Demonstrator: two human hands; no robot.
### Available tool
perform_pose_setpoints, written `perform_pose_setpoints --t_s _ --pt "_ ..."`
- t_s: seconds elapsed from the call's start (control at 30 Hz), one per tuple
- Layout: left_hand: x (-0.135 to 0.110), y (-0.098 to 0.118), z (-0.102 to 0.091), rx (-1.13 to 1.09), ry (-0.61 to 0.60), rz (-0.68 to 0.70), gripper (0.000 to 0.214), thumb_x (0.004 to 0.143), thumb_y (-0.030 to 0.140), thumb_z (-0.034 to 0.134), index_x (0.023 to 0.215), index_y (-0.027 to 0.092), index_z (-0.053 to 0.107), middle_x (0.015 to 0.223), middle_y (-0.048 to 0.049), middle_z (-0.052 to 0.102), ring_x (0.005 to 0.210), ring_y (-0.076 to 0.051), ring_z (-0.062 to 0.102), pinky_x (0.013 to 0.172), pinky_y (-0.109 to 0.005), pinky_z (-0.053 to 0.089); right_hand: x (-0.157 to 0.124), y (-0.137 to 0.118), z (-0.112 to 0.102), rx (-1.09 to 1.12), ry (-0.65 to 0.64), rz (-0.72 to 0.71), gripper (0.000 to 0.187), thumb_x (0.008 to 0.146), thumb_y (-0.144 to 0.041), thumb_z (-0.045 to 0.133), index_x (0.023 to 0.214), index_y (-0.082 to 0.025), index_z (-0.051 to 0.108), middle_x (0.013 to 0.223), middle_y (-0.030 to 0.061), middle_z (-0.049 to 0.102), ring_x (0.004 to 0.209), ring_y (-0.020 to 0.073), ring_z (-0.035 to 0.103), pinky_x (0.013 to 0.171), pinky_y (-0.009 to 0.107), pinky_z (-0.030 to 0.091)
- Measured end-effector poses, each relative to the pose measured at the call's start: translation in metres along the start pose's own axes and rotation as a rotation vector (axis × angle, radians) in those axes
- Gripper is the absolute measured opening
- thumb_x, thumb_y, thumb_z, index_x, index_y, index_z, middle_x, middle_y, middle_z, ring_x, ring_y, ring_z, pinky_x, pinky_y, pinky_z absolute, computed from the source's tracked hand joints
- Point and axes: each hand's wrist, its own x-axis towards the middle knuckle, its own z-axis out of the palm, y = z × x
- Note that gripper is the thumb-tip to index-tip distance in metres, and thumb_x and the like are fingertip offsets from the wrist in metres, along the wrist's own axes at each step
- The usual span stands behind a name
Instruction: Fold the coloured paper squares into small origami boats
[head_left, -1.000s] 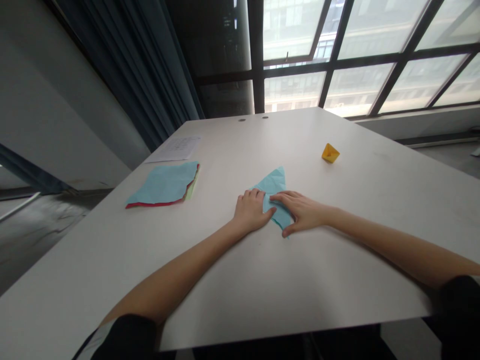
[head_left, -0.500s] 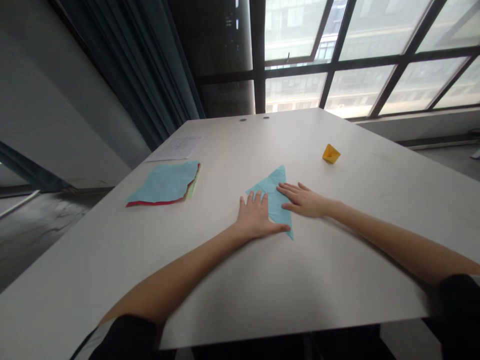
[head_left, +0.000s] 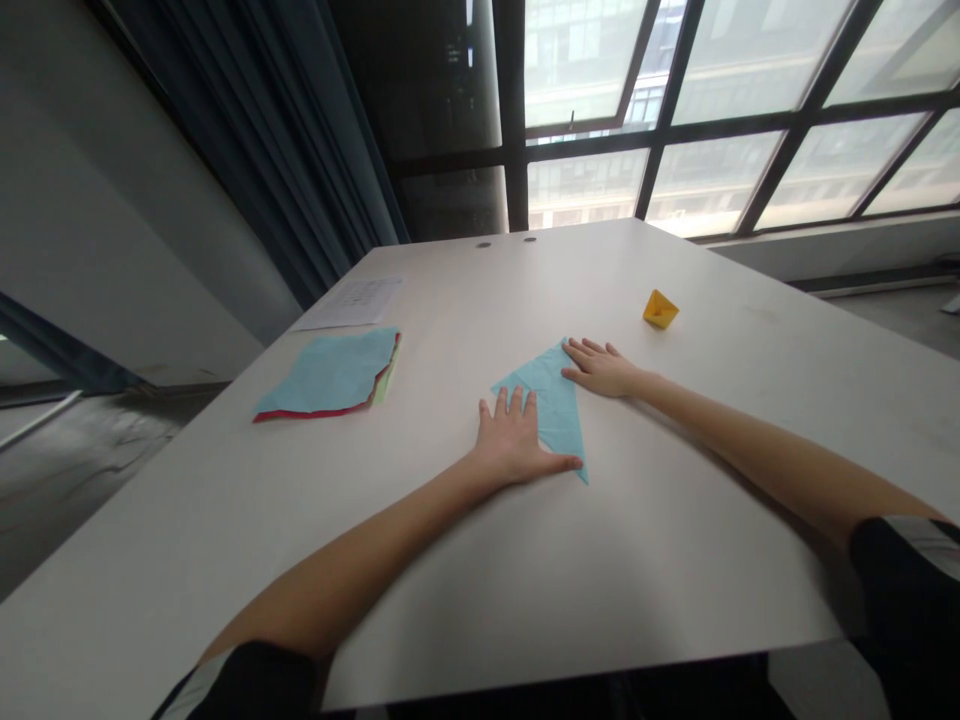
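A light blue sheet of paper (head_left: 557, 408), folded into a triangle, lies flat on the white table (head_left: 450, 590). My left hand (head_left: 511, 440) rests open on its near left side, fingers spread and thumb reaching across toward the lower corner. At the far corner, my right hand (head_left: 601, 368) lies flat with its fingertips on the right edge of the paper. Part of the triangle is hidden beneath the left hand.
On the left sits a stack of coloured paper (head_left: 330, 370), blue on top with red and green below. A printed sheet (head_left: 356, 302) lies behind it. A small yellow folded-paper piece (head_left: 661, 309) stands at the right. Windows (head_left: 720, 180) line the far side.
My right hand has slid away from me along the paper's right edge to the far corner. The left hand stays in place on the paper.
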Motion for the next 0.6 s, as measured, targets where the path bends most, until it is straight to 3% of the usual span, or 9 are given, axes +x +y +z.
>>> perform_pose_setpoints --t_s 0.23,0.33,0.47,0.6 --pt "-0.002 0.000 -0.001 -0.002 0.008 0.000 0.116 0.056 0.087 0.030 0.142 0.011 0.012 0.149 -0.0180 0.010 0.135 -0.039 0.003 0.103 -0.061 0.010 0.001 0.000 0.004 0.015 0.077 -0.016 0.073 0.082 -0.066 0.020 0.140 -0.023 0.024 0.147 0.0088 0.024 0.133 0.0322 0.022 0.103 0.058 0.019" --pt "-0.003 0.000 -0.001 0.000 -0.002 0.003 0.116 0.056 0.087 0.030 0.142 0.011 0.012 0.149 -0.0179 0.010 0.135 -0.039 0.003 0.103 -0.061 0.010 0.004 0.011 -0.005 0.029 0.166 0.012 0.064 0.085 -0.060 0.022 0.135 -0.023 0.035 0.140 0.0099 0.038 0.125 0.0303 0.037 0.101 0.051 0.027" --pt "-0.001 0.000 -0.001 0.002 0.000 0.008 0.111 0.061 0.084 0.029 0.142 0.011 0.011 0.148 -0.0184 0.010 0.135 -0.038 0.003 0.103 -0.061 0.009 0.015 0.057 -0.033 -0.025 0.392 0.290 0.051 0.086 -0.051 0.029 0.114 -0.018 0.056 0.116 0.0137 0.057 0.105 0.0286 0.052 0.090 0.044 0.038" --pt "0.006 0.000 -0.001 -0.011 0.005 0.015 0.113 0.060 0.085 0.028 0.142 0.009 0.011 0.148 -0.0183 0.010 0.135 -0.037 0.003 0.103 -0.061 0.008 0.028 0.118 -0.057 -0.159 0.402 0.567 0.046 0.083 -0.046 0.036 0.110 -0.016 0.059 0.110 0.0166 0.057 0.103 0.0317 0.050 0.083 0.045 0.040"
